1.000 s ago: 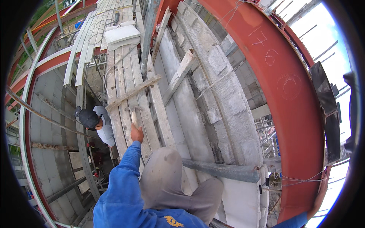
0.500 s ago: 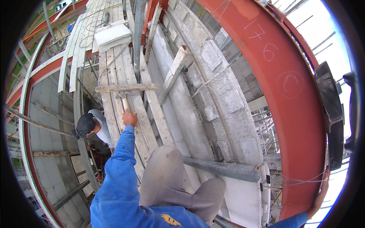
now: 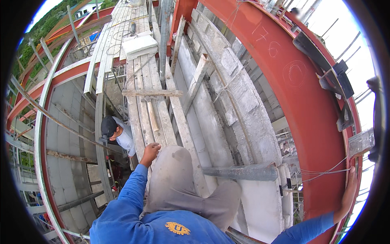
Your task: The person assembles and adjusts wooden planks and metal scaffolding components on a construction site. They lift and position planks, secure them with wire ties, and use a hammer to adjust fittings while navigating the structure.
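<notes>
My left hand (image 3: 150,153) is beside my raised knee, above the planks, its fingers loosely parted and nothing in them. Beyond it a hammer (image 3: 152,116) lies on the wooden planks (image 3: 138,112). Its pale wooden handle points back toward me, and its head is by a short wooden crosspiece (image 3: 152,93). At far right my right hand (image 3: 349,189) grips the edge of a large red steel beam (image 3: 302,118), close to thin wires (image 3: 325,173) tied around it. The far side of its fingers is hidden.
Below the planks on the left stands a person in a dark cap (image 3: 109,127). White blocks (image 3: 139,45) sit farther along the planks. A rough block wall (image 3: 231,87) runs to the right, with a metal channel (image 3: 243,172) across it. Scaffold poles (image 3: 61,118) cross at left.
My left hand has let go of the hammer and drawn back toward my knee. The hammer stays on the planks. My right hand remains at the beam, and the view has shifted.
</notes>
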Action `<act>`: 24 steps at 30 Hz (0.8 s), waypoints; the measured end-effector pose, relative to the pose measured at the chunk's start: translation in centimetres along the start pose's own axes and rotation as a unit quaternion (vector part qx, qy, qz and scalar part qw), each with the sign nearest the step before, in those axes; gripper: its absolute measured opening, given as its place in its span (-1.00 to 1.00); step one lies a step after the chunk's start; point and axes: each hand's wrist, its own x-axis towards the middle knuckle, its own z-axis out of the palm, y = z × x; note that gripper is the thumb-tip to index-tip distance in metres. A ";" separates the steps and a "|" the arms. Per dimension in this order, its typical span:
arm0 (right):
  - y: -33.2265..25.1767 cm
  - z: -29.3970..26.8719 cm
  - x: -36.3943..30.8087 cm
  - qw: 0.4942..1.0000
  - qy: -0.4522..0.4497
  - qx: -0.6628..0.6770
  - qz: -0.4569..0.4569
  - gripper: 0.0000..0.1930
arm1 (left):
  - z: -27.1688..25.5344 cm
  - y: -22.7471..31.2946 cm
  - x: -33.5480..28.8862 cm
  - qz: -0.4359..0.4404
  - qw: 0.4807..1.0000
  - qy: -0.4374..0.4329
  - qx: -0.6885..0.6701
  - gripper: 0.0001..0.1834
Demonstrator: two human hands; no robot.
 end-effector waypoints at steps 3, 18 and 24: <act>-0.4 2.7 0.3 0.996 -0.011 0.083 -0.012 -0.08 | -3.2 14.6 -8.9 0.079 0.993 0.084 -0.013 -0.47; -1.3 2.4 -0.5 0.994 0.043 0.066 -0.075 -0.21 | 10.2 23.9 -5.4 0.272 0.803 -0.250 0.468 -0.30; -1.9 -0.3 -1.9 0.997 0.065 0.019 0.033 -0.07 | 23.4 21.0 9.2 0.220 0.837 -0.245 0.438 -0.33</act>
